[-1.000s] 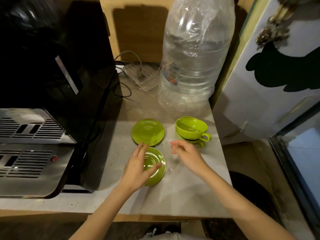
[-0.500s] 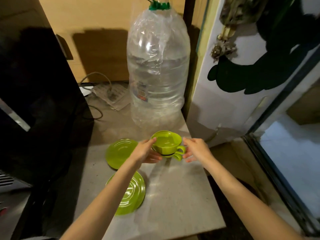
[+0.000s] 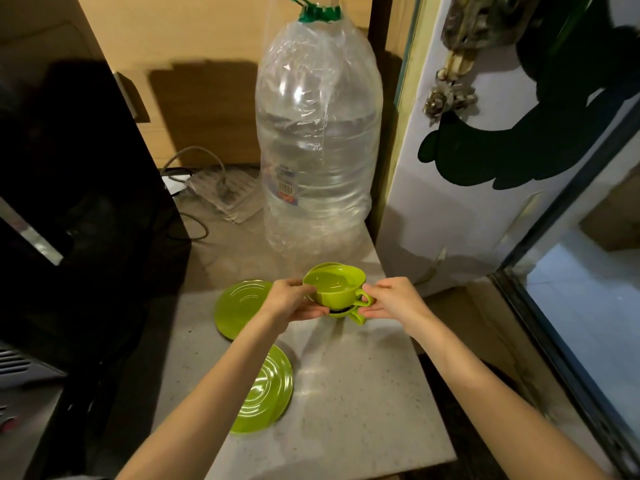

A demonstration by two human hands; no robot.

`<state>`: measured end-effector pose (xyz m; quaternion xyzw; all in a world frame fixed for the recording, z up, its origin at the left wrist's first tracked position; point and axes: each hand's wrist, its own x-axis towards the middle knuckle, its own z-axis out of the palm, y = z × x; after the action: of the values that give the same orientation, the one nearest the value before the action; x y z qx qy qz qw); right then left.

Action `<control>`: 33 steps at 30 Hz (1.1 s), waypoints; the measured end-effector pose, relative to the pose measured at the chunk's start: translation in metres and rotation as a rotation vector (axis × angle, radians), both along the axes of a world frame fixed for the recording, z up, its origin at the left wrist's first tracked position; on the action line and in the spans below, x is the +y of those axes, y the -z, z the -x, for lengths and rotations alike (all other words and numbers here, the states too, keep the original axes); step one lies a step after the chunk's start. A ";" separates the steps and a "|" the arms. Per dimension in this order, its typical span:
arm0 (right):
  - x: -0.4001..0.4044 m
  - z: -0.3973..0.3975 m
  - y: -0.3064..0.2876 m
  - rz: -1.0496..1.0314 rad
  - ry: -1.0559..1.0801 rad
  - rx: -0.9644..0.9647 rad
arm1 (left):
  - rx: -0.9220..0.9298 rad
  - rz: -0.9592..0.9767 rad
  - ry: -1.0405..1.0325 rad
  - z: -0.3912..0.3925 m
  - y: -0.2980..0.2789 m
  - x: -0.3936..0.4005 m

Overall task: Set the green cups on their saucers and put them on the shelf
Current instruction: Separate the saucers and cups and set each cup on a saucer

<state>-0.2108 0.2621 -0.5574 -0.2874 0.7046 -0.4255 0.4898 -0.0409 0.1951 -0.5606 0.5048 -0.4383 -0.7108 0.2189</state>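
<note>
Two green cups are stacked at the back of the counter. The top cup [image 3: 334,285] is tilted up out of the lower cup [image 3: 348,315], whose rim shows behind it. My left hand [image 3: 292,301] grips the stack's left side. On the right, by the handles, my right hand [image 3: 391,301] has its fingers on the top cup's handle and under it. Two green saucers lie flat to the left: the far saucer [image 3: 239,306] beside my left hand, the near saucer [image 3: 268,393] partly under my left forearm.
A large clear water bottle [image 3: 318,150] stands just behind the cups. A black coffee machine [image 3: 69,202] fills the left side. A power strip with cables [image 3: 221,188] lies at the back. A white panel [image 3: 485,202] bounds the right, where the counter's edge [image 3: 426,393] drops off.
Both hands left the near saucer, reached back to the stacked cups and closed on them. The top cup now sits tilted up from the lower one. The view has swung up and right.
</note>
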 end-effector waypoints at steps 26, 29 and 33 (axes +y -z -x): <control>-0.053 -0.110 0.051 0.131 -0.389 0.325 | -0.077 0.060 -0.513 -0.111 0.026 -0.005; -0.050 -0.111 0.051 0.114 -0.389 0.344 | -0.088 0.047 -0.508 -0.111 0.032 -0.003; -0.048 -0.109 0.054 0.125 -0.391 0.353 | -0.092 0.042 -0.507 -0.111 0.038 -0.002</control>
<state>-0.1022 0.2141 -0.6110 -0.5174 0.6825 -0.3088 0.4136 0.0704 0.1936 -0.5986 0.6257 -0.3220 -0.6001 0.3805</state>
